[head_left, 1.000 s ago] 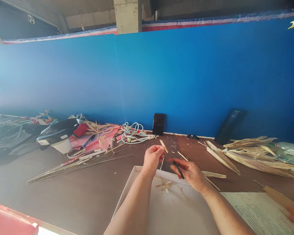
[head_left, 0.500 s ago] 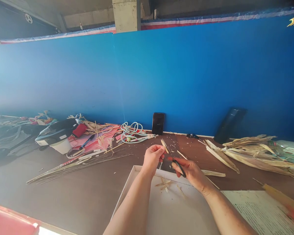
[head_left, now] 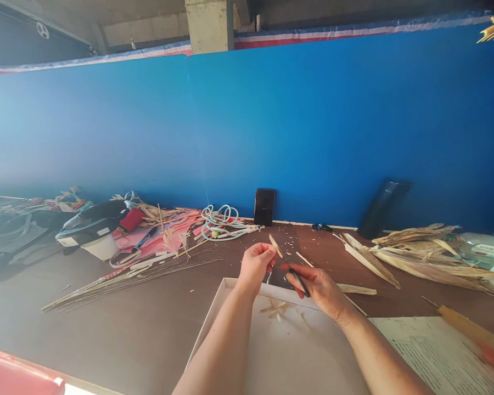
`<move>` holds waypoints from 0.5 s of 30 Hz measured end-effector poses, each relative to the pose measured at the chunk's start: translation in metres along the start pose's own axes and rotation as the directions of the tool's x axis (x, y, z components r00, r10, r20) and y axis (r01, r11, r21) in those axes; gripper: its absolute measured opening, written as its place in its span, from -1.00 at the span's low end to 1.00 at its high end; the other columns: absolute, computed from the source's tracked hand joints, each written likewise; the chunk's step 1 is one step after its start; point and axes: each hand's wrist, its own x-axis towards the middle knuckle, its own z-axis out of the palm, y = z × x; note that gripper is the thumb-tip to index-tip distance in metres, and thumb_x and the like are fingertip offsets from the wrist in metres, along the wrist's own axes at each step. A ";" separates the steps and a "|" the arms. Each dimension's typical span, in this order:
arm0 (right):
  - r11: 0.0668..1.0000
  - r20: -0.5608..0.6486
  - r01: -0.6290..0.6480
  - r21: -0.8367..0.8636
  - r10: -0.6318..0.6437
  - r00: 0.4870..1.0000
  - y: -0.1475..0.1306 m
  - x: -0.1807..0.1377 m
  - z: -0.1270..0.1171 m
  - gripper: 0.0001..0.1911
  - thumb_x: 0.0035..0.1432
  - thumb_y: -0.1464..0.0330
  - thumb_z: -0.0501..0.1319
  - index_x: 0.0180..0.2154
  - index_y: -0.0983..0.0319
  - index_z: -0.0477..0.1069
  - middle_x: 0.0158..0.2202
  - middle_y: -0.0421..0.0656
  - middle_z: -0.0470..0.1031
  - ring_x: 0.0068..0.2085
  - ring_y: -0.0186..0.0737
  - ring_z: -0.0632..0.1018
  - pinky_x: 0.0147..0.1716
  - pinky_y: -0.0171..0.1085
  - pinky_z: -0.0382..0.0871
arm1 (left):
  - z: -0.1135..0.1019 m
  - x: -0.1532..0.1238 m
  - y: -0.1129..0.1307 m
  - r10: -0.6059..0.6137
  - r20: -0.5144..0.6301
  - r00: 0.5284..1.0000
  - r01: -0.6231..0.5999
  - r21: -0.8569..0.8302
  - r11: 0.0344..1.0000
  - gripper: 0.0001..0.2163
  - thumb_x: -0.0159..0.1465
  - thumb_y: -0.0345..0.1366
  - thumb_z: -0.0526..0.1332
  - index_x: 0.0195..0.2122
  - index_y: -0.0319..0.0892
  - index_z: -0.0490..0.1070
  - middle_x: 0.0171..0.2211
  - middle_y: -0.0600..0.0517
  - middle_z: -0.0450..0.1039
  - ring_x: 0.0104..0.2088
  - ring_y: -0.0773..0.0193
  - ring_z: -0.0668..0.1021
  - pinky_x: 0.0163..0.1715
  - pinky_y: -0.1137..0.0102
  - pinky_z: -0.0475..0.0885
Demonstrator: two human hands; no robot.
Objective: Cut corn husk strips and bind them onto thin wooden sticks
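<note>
Between the thumb and fingers of my left hand is a small piece of dried husk, pale tan and pointing up. My right hand is closed around black-handled scissors. Their blades reach up and left to the husk piece, at or against its edge; whether they are parted I cannot tell. Both hands are over the far rim of a shallow white box. Inside the box lie several husk scraps.
A dark phone leans on the blue wall. Dried corn husks and a black cylinder are at the right. Thin wires, a pale blue cord and a white cup lie left. A printed sheet is front right.
The whole view has shifted slightly. My hands keep nearly the same pose, with the scissors still at the husk piece.
</note>
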 end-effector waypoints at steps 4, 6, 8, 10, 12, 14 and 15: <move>0.999 -0.017 0.002 -0.038 -0.003 1.000 0.002 0.001 -0.001 -0.58 0.08 0.17 0.15 -0.06 0.24 0.43 -0.55 -0.28 0.20 -0.51 -0.38 0.19 -0.50 -0.35 0.05 | 0.000 0.000 0.000 -0.007 -0.010 1.000 0.007 0.009 1.000 -0.75 -0.04 -0.15 0.30 -0.48 -0.24 0.40 -0.52 0.04 0.36 -0.59 0.48 0.31 -0.64 0.57 0.15; 0.999 -0.035 -0.013 -0.051 0.011 0.999 0.004 0.002 -0.001 -0.58 0.07 0.18 0.16 -0.07 0.23 0.44 -0.57 -0.29 0.22 -0.52 -0.38 0.20 -0.51 -0.35 0.06 | 0.000 0.001 -0.001 -0.009 -0.014 1.000 0.009 0.015 1.000 -0.75 -0.04 -0.14 0.30 -0.48 -0.24 0.40 -0.51 0.04 0.37 -0.58 0.47 0.32 -0.64 0.57 0.16; 0.997 -0.055 -0.036 -0.061 0.033 0.998 0.005 0.002 0.000 -0.58 0.04 0.17 0.18 -0.08 0.23 0.45 -0.60 -0.30 0.23 -0.53 -0.39 0.20 -0.52 -0.36 0.08 | 0.000 0.001 -0.001 -0.008 -0.012 1.000 0.008 0.016 1.000 -0.75 -0.04 -0.15 0.30 -0.48 -0.25 0.40 -0.51 0.04 0.37 -0.58 0.48 0.32 -0.64 0.57 0.16; 0.997 -0.065 -0.042 -0.060 0.039 0.997 0.005 0.003 0.000 -0.58 0.03 0.17 0.20 -0.10 0.23 0.46 -0.59 -0.29 0.26 -0.54 -0.39 0.20 -0.52 -0.36 0.09 | -0.001 0.001 -0.001 -0.005 -0.006 1.000 0.005 0.016 1.000 -0.75 -0.03 -0.15 0.30 -0.48 -0.25 0.40 -0.51 0.04 0.36 -0.59 0.48 0.32 -0.64 0.57 0.16; 0.999 -0.058 -0.030 -0.039 0.028 0.998 0.004 0.002 0.000 -0.59 0.04 0.17 0.19 -0.09 0.23 0.45 -0.55 -0.28 0.28 -0.54 -0.39 0.21 -0.51 -0.35 0.09 | -0.001 0.001 -0.001 0.000 0.001 1.000 0.000 0.015 1.000 -0.75 -0.03 -0.14 0.30 -0.48 -0.25 0.40 -0.51 0.03 0.36 -0.59 0.48 0.32 -0.64 0.57 0.16; 0.999 -0.049 -0.032 -0.023 0.031 0.998 0.002 0.001 -0.001 -0.58 0.07 0.16 0.16 -0.08 0.23 0.44 -0.54 -0.26 0.28 -0.53 -0.38 0.22 -0.52 -0.35 0.09 | -0.001 0.001 -0.001 0.003 0.004 1.000 -0.003 0.015 1.000 -0.74 -0.03 -0.13 0.29 -0.47 -0.25 0.40 -0.51 0.03 0.37 -0.58 0.48 0.32 -0.64 0.57 0.16; 0.999 -0.045 -0.042 -0.022 0.041 0.998 0.000 0.000 -0.002 -0.57 0.08 0.15 0.15 -0.07 0.24 0.44 -0.56 -0.26 0.27 -0.53 -0.37 0.22 -0.53 -0.35 0.08 | -0.001 0.001 -0.001 0.000 0.003 1.000 0.000 0.015 1.000 -0.73 -0.03 -0.13 0.29 -0.47 -0.25 0.40 -0.51 0.03 0.37 -0.58 0.48 0.33 -0.64 0.57 0.16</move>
